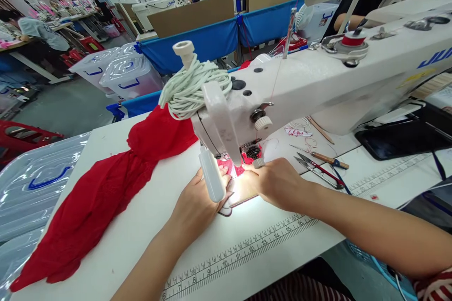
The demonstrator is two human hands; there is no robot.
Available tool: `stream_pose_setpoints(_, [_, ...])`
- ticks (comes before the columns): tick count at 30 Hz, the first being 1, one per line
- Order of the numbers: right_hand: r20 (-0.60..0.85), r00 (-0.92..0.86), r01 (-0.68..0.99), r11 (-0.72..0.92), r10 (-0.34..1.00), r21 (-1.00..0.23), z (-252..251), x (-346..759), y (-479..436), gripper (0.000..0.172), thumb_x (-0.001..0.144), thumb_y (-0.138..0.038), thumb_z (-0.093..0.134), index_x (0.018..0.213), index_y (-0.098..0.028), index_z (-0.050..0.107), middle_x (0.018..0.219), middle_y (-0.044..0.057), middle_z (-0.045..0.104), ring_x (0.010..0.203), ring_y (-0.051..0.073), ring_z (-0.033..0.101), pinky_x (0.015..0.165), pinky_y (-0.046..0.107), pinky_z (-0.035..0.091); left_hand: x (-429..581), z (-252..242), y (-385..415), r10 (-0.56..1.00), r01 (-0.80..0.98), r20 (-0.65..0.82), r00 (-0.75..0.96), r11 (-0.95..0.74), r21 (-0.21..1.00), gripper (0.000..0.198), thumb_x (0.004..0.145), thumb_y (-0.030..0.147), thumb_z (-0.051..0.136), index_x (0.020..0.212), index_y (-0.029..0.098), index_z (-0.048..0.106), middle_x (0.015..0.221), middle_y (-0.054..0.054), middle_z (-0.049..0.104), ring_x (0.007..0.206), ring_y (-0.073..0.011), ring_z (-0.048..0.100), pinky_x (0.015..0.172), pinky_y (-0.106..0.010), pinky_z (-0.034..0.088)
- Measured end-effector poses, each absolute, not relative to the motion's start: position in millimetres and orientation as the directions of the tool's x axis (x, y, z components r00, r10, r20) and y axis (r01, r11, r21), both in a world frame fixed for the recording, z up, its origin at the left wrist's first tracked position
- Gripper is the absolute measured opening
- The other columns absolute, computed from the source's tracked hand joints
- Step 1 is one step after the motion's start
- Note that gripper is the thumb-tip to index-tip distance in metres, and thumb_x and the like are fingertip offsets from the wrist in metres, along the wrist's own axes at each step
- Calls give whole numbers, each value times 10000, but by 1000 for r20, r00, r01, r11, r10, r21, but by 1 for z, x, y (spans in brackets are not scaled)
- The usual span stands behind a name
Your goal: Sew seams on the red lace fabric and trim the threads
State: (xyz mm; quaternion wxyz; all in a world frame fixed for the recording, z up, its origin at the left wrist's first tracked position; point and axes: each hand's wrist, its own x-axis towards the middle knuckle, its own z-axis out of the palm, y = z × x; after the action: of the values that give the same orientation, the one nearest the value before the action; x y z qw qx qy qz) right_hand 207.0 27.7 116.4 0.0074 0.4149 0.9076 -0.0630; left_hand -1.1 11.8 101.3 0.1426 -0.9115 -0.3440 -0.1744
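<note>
A white sewing machine [303, 75] stands on the table, with a small piece of red fabric [235, 168] lit beneath its needle area. My left hand [201, 195] rests flat beside the fabric, its fingers stretched out and touching the fabric's left edge. A white lamp [212, 176] hides part of those fingers. From the other side, my right hand [278, 182] has its fingers bent together at the fabric's right edge, close to the presser area. The fingertips are partly hidden by the machine's head. A long bunched red cloth [106, 193] lies on the table to the left.
Thread snips [321, 171] and an awl [318, 155] lie right of my right hand, near a dark phone [402, 136]. A printed ruler [243, 254] runs along the front edge. Pale cord [194, 84] hangs on the machine; lidded plastic boxes [38, 183] stand left.
</note>
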Motion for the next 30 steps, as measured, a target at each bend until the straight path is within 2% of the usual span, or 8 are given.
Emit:
stream_pose_setpoints(4, [51,-577,809,579,815,-102,102,208,31,186,685,-42,451,733,-169,576,529,0,497,457,95,224,486,281,121,1,97,14,581,704,490,650,-703,-100,263,890,139,477,1117,115,608,1011,-130,692,952,-251,639,737,-371,541])
stream_pose_setpoints(9, [258,-499,798,555,827,-236,84,203,40,208,852,-175,435,789,-185,633,828,41,637,581,107,442,510,275,198,4,99,11,570,694,473,672,-708,-131,251,896,242,482,1059,166,657,958,-113,701,865,-239,647,689,-370,538])
stream_pose_setpoints(12, [260,-465,788,529,847,-314,80,199,43,236,888,-233,438,802,-195,655,907,38,659,669,124,515,542,273,255,4,101,9,555,676,456,695,-722,-151,233,891,262,495,1030,179,662,948,-98,704,842,-237,646,692,-380,544])
stream_pose_setpoints(15, [213,-444,803,492,870,-336,81,197,43,196,875,-219,473,834,-193,662,896,30,670,705,134,541,554,274,277,2,101,7,576,675,442,687,-731,-97,218,900,235,472,990,175,662,895,-77,703,830,-223,643,713,-380,547])
stream_pose_setpoints(20, [175,-461,810,493,870,-318,84,198,43,189,875,-197,477,843,-182,663,920,39,674,707,132,543,553,274,269,1,97,7,652,732,451,609,-682,-3,223,906,184,450,971,141,658,805,-85,682,801,-215,635,686,-357,541])
stream_pose_setpoints(24, [161,-492,798,517,856,-310,86,200,42,192,880,-197,469,854,-173,658,923,41,662,666,120,511,537,276,239,0,96,8,622,711,421,661,-698,-84,327,908,288,465,1173,143,590,1005,-136,667,897,-265,619,696,-395,543])
stream_pose_setpoints(27, [131,-546,791,561,827,-245,89,202,40,200,866,-155,458,811,-163,650,908,47,648,600,99,449,521,278,197,1,97,7,610,700,396,687,-701,-134,377,909,369,457,1189,153,588,1052,-155,652,895,-279,619,662,-395,548])
stream_pose_setpoints(30, [114,-592,773,602,798,-200,93,204,38,198,826,-100,454,738,-159,621,830,39,620,547,85,356,505,276,160,3,98,6,599,699,403,692,-696,-166,351,908,331,472,1168,135,606,1090,-169,653,905,-287,627,677,-409,549])
